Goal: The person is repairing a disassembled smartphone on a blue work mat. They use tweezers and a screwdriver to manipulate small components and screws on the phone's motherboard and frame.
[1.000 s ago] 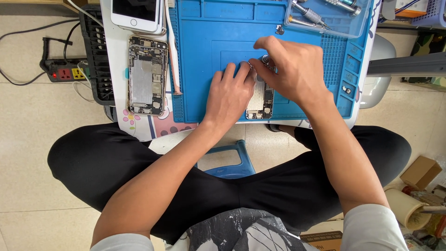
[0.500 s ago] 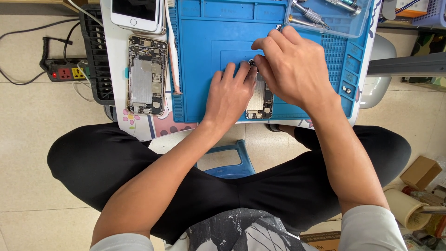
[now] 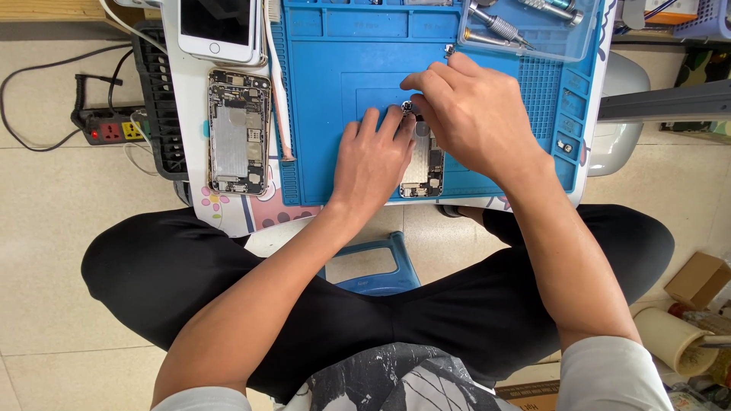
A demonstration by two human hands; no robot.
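Fig. Opened phone (image 3: 423,164), back shell w/ boards exposed, lies on the blue work mat (image 3: 335,114) near the mat's front edge, a little right of centre. Left hand (image 3: 373,164) lies flat over the phone's left side, fingers spread and pressing down, not gripping; it acts as the clamp. Right hand (image 3: 476,118) arches over the phone's top end, thumb and forefinger pinched together on a small dark part (image 3: 407,106) at the top edge. What exactly is pinched is too small to tell.

Doing this well, in my view: keep the left palm weight steady so the shell cannot slide on the mat; work w/ the right fingertips only, wrist low; lift small pieces straight up, no twisting, since the part looks tiny and easy to drop or flick off the front edge.

Around it: a clear tray (image 3: 533,34) holding screwdrivers at the mat's rear right corner; a second opened phone (image 3: 238,131) on the table left of the mat, a white phone (image 3: 219,27) face up behind it. A black rack (image 3: 160,106) hangs at the table's left edge; a power strip (image 3: 106,129) sits on the floor beyond.
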